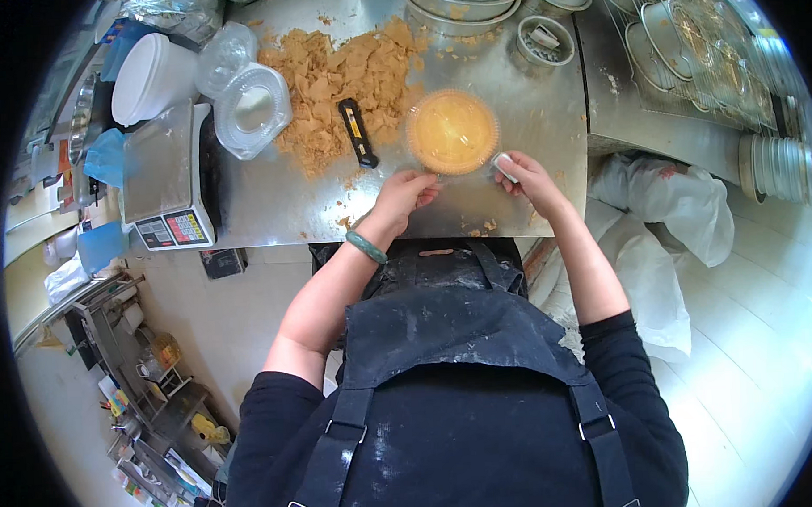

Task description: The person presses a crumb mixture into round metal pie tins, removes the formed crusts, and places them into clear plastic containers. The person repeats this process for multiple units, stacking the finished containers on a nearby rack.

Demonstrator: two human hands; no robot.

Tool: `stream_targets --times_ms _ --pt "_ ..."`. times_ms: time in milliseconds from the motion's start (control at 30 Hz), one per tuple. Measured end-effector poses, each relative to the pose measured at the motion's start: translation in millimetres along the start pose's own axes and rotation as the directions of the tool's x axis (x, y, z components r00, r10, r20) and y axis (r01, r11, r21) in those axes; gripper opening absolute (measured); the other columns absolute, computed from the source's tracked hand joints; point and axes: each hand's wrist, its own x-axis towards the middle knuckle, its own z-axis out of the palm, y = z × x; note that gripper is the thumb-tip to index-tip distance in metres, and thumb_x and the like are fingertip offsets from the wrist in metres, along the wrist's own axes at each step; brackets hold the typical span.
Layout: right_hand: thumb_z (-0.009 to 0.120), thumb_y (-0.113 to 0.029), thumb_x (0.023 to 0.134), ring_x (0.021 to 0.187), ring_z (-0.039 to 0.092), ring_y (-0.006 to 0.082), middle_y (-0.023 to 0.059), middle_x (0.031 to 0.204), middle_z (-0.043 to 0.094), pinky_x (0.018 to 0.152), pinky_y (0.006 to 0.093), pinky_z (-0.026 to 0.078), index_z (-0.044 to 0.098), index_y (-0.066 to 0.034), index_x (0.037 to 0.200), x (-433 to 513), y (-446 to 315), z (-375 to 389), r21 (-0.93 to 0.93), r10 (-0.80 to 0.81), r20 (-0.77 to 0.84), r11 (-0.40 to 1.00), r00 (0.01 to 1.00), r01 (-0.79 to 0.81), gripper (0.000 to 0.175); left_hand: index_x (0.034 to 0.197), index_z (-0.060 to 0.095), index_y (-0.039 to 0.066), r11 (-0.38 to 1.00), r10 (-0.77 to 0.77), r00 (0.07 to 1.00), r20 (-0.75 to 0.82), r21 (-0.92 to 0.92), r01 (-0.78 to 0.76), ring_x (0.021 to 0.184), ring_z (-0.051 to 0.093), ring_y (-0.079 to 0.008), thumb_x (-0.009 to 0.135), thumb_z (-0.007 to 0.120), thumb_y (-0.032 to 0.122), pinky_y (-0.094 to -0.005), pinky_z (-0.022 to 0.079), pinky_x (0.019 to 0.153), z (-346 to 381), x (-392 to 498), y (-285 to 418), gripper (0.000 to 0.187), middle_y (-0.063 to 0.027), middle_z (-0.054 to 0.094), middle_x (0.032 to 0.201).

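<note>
A round, clear plastic container (453, 131) with a yellow-orange cake-like filling rests on the steel worktable (351, 222). Just right of its front rim, my right hand (528, 185) grips a small white roll (505, 168), apparently tape. My left hand (411, 196), with a green bangle on the wrist, pinches thumb against fingers near the container's front left edge. A faint clear strip seems to stretch between the hands. To the left lies a black cutter-like tool (358, 133) with a yellow label, beside a heap of brown cake trimmings (339, 75).
A digital scale (158, 168) stands at the left, next to an opened clear clamshell box (266, 104) and a white tub (146, 81). Metal cake tins (465, 17) and a small round tin (543, 57) are at the back. More tins fill a wire rack (694, 56) at right.
</note>
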Motion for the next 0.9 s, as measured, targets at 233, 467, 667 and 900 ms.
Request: stream_targets --times_ms 233,467,667,900 --pt "0.059 -0.039 0.102 0.065 0.046 0.0042 -0.0034 0.082 0.058 0.057 0.0201 0.038 0.060 -0.0078 0.107 -36 33 77 0.191 0.078 -0.020 0.979 0.997 -0.073 0.032 0.098 0.067 0.003 0.999 -0.006 1.000 -0.016 -0.031 0.005 0.081 0.065 -0.0114 0.095 0.070 0.021 -0.0237 0.052 0.073 26 1 -16 0.018 -0.0056 0.072 0.092" --pt "0.061 -0.041 0.100 0.065 0.044 0.0047 -0.0044 0.078 0.056 0.056 0.0211 0.032 0.059 -0.0113 0.094 -19 37 87 0.379 0.088 -0.120 0.925 0.989 -0.037 0.030 0.094 0.070 0.004 0.989 0.012 1.000 0.000 0.146 -0.012 0.074 0.063 -0.0099 0.094 0.071 0.025 -0.0226 0.050 0.067 37 1 -11 0.021 -0.0026 0.070 0.085" --pt "0.065 -0.040 0.097 0.066 0.046 0.0046 -0.0054 0.076 0.056 0.057 0.0214 0.033 0.060 -0.0142 0.090 -26 27 81 0.379 0.143 -0.140 0.922 0.980 -0.080 0.027 0.095 0.070 0.003 0.991 -0.003 1.000 0.009 0.130 0.002 0.074 0.063 -0.0102 0.094 0.071 0.025 -0.0226 0.049 0.067 40 0 -8 0.022 -0.0035 0.069 0.085" --pt "0.066 -0.039 0.096 0.063 0.047 0.0045 -0.0052 0.075 0.058 0.057 0.0198 0.035 0.060 -0.0141 0.090 -24 30 78 0.380 0.131 -0.146 0.923 0.981 -0.066 0.026 0.096 0.070 0.003 0.992 0.019 0.999 0.034 0.123 -0.023 0.075 0.063 -0.0108 0.095 0.070 0.025 -0.0230 0.050 0.068 41 1 -11 0.023 -0.0036 0.069 0.085"
